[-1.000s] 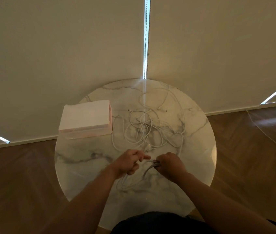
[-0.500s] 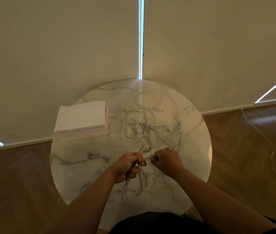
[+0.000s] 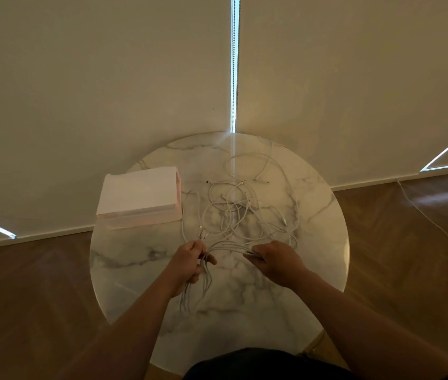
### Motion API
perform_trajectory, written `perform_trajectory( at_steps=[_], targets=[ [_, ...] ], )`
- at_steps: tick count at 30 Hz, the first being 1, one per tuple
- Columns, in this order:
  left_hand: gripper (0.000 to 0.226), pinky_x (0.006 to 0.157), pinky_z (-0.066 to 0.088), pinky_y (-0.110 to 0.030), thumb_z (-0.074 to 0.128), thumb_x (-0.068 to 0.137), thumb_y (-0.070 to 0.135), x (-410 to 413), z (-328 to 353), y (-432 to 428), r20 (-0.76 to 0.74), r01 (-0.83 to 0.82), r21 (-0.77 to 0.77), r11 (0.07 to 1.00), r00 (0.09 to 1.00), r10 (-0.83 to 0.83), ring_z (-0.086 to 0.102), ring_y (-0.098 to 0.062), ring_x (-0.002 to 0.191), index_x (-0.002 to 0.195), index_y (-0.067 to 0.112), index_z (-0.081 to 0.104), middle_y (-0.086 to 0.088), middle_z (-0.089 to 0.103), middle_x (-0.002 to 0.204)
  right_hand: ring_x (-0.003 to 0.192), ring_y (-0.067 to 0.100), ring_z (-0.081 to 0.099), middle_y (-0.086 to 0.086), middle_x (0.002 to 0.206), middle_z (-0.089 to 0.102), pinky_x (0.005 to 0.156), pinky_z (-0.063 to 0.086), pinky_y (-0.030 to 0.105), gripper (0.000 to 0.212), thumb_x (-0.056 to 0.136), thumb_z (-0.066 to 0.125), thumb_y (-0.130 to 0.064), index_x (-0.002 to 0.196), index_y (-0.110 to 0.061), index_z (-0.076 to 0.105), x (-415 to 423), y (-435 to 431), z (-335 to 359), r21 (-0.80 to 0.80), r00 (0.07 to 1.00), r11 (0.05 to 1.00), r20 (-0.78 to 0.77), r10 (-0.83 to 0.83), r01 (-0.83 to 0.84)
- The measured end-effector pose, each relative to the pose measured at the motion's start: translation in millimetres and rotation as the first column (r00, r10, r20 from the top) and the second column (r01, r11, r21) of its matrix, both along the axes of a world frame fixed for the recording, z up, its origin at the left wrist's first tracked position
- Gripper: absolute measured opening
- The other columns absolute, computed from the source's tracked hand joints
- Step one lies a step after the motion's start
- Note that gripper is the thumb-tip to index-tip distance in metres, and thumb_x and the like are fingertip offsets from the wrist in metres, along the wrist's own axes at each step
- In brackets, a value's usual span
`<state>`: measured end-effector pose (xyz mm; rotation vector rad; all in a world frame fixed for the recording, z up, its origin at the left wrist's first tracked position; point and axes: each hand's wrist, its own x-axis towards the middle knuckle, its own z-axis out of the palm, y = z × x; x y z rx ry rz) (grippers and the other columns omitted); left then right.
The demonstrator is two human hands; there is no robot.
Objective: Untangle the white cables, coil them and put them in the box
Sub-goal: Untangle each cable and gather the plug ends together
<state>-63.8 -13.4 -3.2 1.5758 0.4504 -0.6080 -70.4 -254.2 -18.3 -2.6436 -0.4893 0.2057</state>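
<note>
Holding a bundle (image 3: 231,246) of white cable between both hands, low over the round marble worktop (image 3: 318,242).

The left hand (image 3: 190,260) has its grip clenched round several strands; their loops hang below the fist toward the near edge, and a few plug ends stick out just beyond the fingers. The right hand (image 3: 277,261) has its grip pinched on the same strands, which arc across the gap between the two hands. Behind them the rest of the white cables (image 3: 244,212) lie in a loose tangle on the middle of the worktop, with loops reaching toward the far edge. The box (image 3: 139,196), white on top with pinkish sides, sits at the far left, just beside the tangle and apart from both hands. A thin cord (image 3: 436,229) trails over the wooden floor (image 3: 25,297) on the right.
</note>
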Motion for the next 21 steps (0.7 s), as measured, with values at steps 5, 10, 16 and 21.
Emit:
perform_trajectory(
  at_steps=[5, 10, 16, 21],
  targets=[
    [0.036, 0.046, 0.033, -0.026, 0.035, 0.105, 0.027, 0, -4, -3, 0.215, -0.066, 0.25, 0.966, 0.977, 0.011, 0.043, -0.005, 0.037, 0.083, 0.005, 0.053, -0.006, 0.073, 0.072, 0.065, 0.026, 0.06, 0.006, 0.068, 0.062, 0.056, 0.031, 0.027, 0.053, 0.085, 0.019, -0.066, 0.069, -0.025, 0.048, -3, 2, -1, 0.006, 0.998, 0.999, 0.048, 0.041, -0.041],
    [0.039, 0.061, 0.038, -0.029, 0.039, 0.104, 0.022, 4, -14, -2, 0.33, 0.012, 0.468, 0.883, 0.925, -0.188, 0.051, -0.001, 0.047, 0.068, 0.011, 0.051, 0.003, 0.065, 0.052, 0.065, 0.029, 0.06, 0.009, 0.069, 0.063, 0.056, 0.031, 0.028, 0.041, 0.095, 0.044, -0.051, 0.074, -0.018, 0.058, -3, 1, -2, 0.0, 0.997, 0.998, 0.052, 0.059, -0.06],
    [0.033, 0.07, 0.047, -0.032, 0.038, 0.102, 0.033, 1, -23, -3, 0.291, 0.094, 0.662, 0.744, 0.882, -0.37, 0.063, -0.014, 0.072, 0.071, 0.023, 0.046, 0.011, 0.07, 0.061, 0.072, 0.03, 0.061, 0.01, 0.075, 0.065, 0.057, 0.034, 0.03, 0.046, 0.095, 0.038, -0.056, 0.079, -0.019, 0.06, -5, 1, -1, -0.028, 0.995, 0.997, 0.073, 0.068, -0.066],
    [0.033, 0.067, 0.047, -0.032, 0.04, 0.103, 0.027, 2, -17, -3, 0.347, 0.061, 0.657, 0.751, 0.861, -0.373, 0.065, -0.013, 0.067, 0.07, 0.022, 0.044, 0.01, 0.066, 0.054, 0.07, 0.029, 0.061, 0.008, 0.073, 0.064, 0.055, 0.038, 0.031, 0.058, 0.087, 0.023, -0.065, 0.078, -0.02, 0.059, -7, 2, 0, 0.017, 0.995, 0.998, 0.072, 0.062, -0.063]
  ],
)
